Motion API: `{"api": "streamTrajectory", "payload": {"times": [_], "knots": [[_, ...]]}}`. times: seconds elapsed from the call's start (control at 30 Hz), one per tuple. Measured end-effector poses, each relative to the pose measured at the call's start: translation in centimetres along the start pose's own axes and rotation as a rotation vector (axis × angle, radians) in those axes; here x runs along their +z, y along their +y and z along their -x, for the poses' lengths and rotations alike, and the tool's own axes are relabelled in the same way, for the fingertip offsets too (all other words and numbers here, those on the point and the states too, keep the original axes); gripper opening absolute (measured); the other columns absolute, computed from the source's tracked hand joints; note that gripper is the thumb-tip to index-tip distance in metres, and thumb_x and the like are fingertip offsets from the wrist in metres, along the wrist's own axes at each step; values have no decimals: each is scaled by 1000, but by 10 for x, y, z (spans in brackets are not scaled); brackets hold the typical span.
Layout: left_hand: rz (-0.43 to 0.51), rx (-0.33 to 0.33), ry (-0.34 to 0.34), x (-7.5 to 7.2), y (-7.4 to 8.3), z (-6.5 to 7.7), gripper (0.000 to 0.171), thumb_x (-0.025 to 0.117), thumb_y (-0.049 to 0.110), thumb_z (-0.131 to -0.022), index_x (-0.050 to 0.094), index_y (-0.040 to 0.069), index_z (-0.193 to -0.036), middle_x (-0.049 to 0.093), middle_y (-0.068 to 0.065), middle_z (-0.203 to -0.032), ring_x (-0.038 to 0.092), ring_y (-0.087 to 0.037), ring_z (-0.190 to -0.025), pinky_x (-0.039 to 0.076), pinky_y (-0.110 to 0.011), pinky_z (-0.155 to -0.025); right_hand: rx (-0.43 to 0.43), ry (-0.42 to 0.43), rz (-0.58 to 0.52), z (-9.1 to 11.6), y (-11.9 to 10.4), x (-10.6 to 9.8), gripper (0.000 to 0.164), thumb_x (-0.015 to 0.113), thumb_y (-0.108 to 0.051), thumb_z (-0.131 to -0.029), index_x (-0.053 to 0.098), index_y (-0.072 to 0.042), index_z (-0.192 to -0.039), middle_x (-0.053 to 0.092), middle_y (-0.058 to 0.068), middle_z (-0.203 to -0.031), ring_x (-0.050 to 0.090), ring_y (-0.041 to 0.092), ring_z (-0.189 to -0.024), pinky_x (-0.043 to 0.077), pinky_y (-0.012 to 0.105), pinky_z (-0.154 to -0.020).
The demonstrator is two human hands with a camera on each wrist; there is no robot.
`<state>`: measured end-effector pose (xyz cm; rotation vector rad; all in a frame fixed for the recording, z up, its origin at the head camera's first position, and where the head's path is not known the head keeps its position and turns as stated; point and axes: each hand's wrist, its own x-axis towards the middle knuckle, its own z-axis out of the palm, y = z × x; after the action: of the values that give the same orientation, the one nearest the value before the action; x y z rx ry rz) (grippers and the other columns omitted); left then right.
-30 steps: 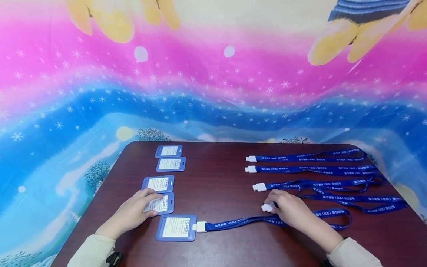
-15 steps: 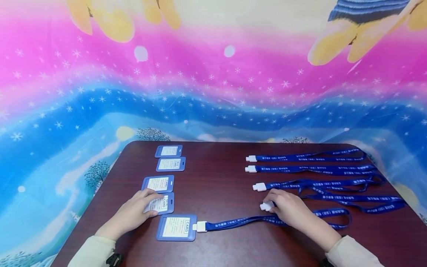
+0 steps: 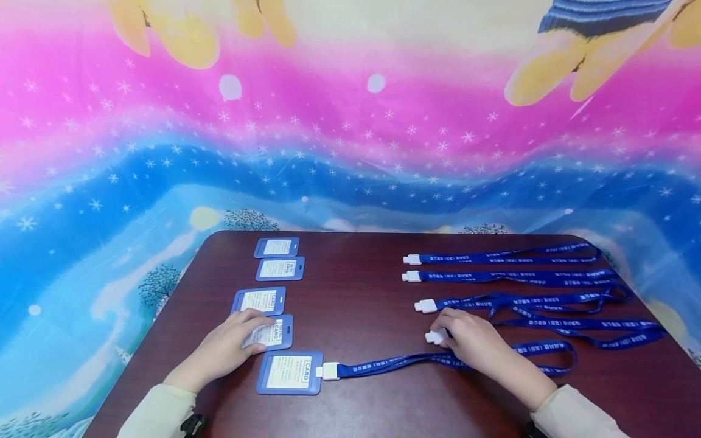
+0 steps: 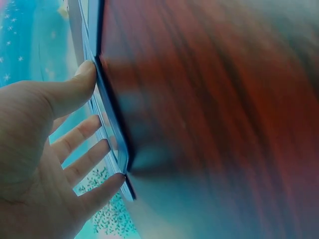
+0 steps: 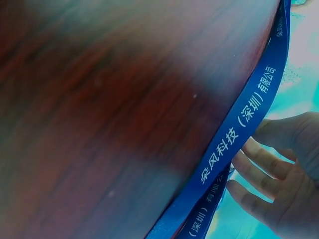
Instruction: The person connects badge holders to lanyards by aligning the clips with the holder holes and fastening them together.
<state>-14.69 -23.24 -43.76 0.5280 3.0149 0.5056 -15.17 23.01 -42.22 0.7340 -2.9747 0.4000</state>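
In the head view my left hand (image 3: pixel 230 340) grips a blue card holder (image 3: pixel 286 331), thumb at its near edge and fingers over its face. The left wrist view shows my thumb and fingertips at the edge of this holder (image 4: pixel 113 119). My right hand (image 3: pixel 468 334) pinches the white plastic clip (image 3: pixel 436 336) of a blue lanyard, whose strap runs off to the right behind the hand. In front lies another card holder (image 3: pixel 289 374) joined to a white clip (image 3: pixel 330 371) and its blue lanyard (image 3: pixel 394 364). In the right wrist view a printed lanyard strap (image 5: pixel 234 134) crosses before my fingers.
Behind my left hand lie several more card holders, among them one touching the held one (image 3: pixel 260 300) and one farther back (image 3: pixel 280 268). On the right, blue lanyards (image 3: pixel 493 277) lie lengthwise, white clips facing left. A printed cloth (image 3: pixel 350 134) hangs behind the brown table (image 3: pixel 356 292).
My left hand has slid the card holder slightly to the right, past the end of the one behind it. The clip in my right hand has shifted a little left and away from me.
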Motion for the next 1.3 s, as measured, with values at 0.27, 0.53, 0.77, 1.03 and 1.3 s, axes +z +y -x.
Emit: {"api": "streamTrajectory", "payload": {"times": [0.27,0.53,0.77,1.03,1.3], "knots": [[5,47,9,6,11,-10,44,80,22,-85,67,23,-126,60,-2,-127,54,-25,-119,49,-51,-96,17,22,2,-1,-1,2,24,86,-6,-76,75,-15,-95,68,-2,-94,66,17,-88,58,37,-77],[-21,70,2,9,25,-17,44,80,25,-85,67,22,-127,60,0,-127,55,-22,-118,49,-47,-97,10,35,7,0,0,3,25,86,-6,-74,75,-14,-95,67,-4,-92,66,17,-89,58,37,-78],[-30,71,-27,11,35,-23,47,80,28,-85,66,22,-130,59,-1,-129,53,-22,-119,48,-46,-98,13,33,5,-1,0,4,24,86,-5,-74,75,-14,-94,66,-4,-91,64,16,-88,58,38,-78],[-29,130,-37,13,43,-29,47,79,29,-86,65,20,-131,58,-2,-128,54,-22,-116,50,-45,-95,31,15,16,-3,-2,4,25,86,-4,-74,73,-15,-92,63,-5,-90,61,15,-86,57,38,-78],[-60,86,-31,13,52,-35,53,84,28,-80,66,20,-129,60,5,-114,54,-14,-101,53,-36,-81,30,10,22,-4,-3,5,26,86,-3,-74,70,-15,-91,61,-5,-88,59,15,-85,57,39,-79]]}}
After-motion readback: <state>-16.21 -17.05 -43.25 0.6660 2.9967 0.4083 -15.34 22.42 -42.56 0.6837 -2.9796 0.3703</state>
